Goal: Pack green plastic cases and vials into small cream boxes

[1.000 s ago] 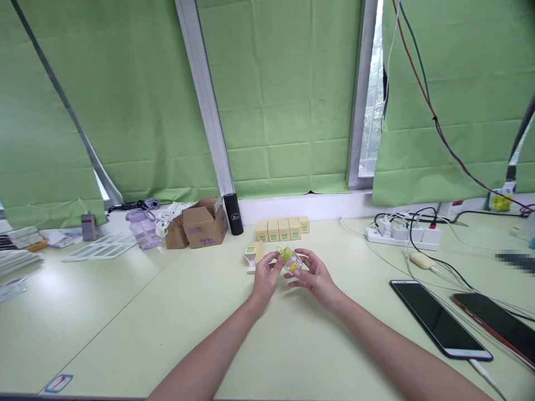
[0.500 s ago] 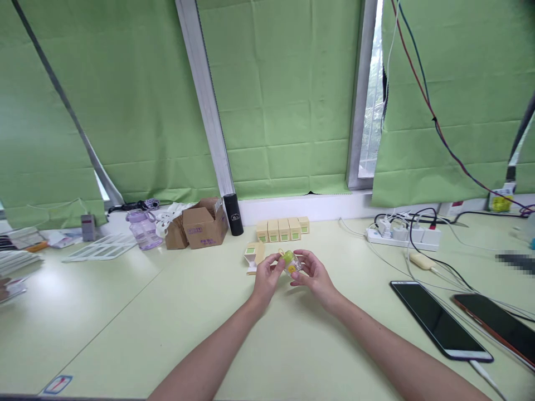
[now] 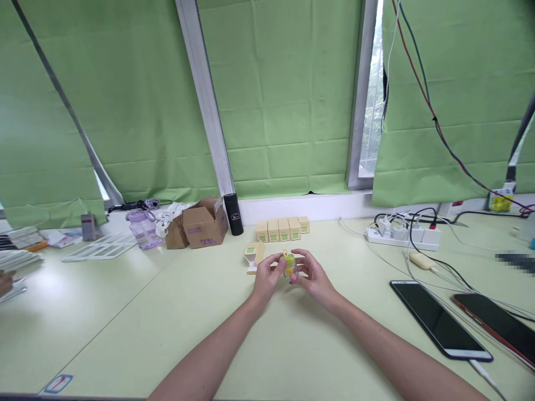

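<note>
A small clear bottle with a green cap (image 3: 288, 264) is held over the pale green table (image 3: 167, 328), gripped from both sides. My left hand (image 3: 266, 275) pinches its left side with thumb and fingers. My right hand (image 3: 312, 276) closes its fingers round the right side. Just left of my left hand an open small cream box (image 3: 252, 255) lies on the table. Behind the hands, several closed cream boxes with green squares (image 3: 283, 228) stand in a row.
A black cylinder (image 3: 233, 214), brown cartons (image 3: 203, 225) and a purple water bottle (image 3: 142, 228) stand at the back left. At the right lie a power strip with cables (image 3: 403, 234) and two phones (image 3: 438, 318). Another person's hand (image 3: 5, 282) shows at the far left edge.
The bottle has turned in my fingers from tilted to nearly upright, cap upward, and my hands have closed in on it. Another person's hand has appeared at the far left edge.
</note>
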Motion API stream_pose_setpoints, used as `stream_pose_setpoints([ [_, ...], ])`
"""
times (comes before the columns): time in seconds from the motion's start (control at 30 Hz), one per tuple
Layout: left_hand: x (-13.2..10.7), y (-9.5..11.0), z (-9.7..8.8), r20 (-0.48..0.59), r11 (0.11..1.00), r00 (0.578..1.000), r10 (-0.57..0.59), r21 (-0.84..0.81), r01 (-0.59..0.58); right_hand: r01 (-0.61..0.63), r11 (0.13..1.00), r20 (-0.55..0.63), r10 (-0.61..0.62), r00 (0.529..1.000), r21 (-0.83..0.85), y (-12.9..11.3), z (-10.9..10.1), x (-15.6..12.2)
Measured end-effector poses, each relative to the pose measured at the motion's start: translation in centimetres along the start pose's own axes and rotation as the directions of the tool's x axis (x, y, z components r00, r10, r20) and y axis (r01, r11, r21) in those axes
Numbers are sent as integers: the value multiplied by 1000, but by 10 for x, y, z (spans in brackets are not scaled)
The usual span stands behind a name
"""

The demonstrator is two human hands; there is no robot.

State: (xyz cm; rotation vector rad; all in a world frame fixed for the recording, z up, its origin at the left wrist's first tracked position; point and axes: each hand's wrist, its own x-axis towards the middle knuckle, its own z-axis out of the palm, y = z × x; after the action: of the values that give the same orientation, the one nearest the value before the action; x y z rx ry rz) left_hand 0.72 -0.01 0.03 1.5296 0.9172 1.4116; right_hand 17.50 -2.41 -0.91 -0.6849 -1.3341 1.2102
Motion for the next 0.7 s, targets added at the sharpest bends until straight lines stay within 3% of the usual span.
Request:
stream_pose_setpoints([
  [0.7,2,-5,0,-10,999,1000,27,42,-27,-6,999,17,5,1000,50,3,-2,2],
])
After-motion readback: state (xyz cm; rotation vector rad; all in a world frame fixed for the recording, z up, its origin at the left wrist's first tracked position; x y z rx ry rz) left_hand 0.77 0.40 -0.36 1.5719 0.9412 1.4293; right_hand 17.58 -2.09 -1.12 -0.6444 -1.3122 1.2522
